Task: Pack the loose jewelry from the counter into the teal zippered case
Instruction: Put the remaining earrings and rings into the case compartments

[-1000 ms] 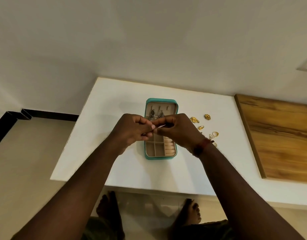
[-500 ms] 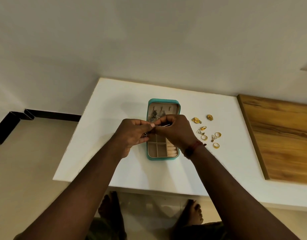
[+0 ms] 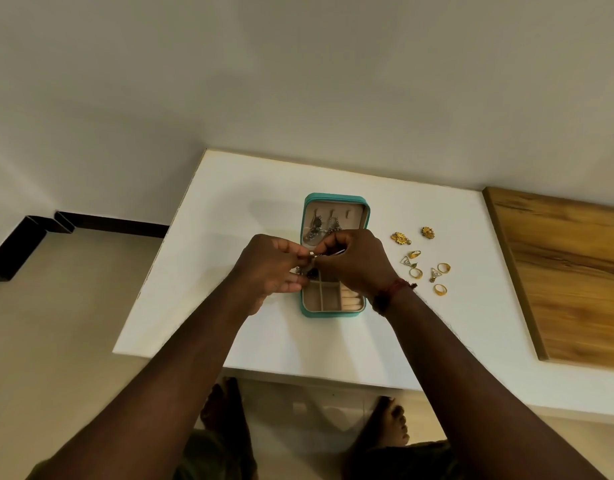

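Head view, packing step in progress. I see the left hand point(image 3: 274, 268) and the right hand point(image 3: 357, 261) meeting above the middle of the open teal zippered jewelry case point(image 3: 333, 314), which lies flat on the white bench point(image 3: 229, 202). Both sets of fingers are curled tight. The left fingers point(image 3: 298, 252) and right fingers point(image 3: 328, 247) pinch a small dark silver dangling earring point(image 3: 310, 271) between them. I cannot tell whether the right hand pinches its hook or a separate backing.

I judge the step to be fitting this earring for storage. Two similar dark earrings point(image 3: 316, 226) hang on the hooks inside the beige lid. The next move calls for a steady pinch and a short carry to the free hook or a beige compartment, without dropping the small part.

Loose gold pieces lie on the bench to the right of the case and apart from it: two flower studs point(image 3: 400, 238), several plain rings point(image 3: 444, 267) and two triangular earrings point(image 3: 406, 261). By my estimate most of the packing is not yet done.
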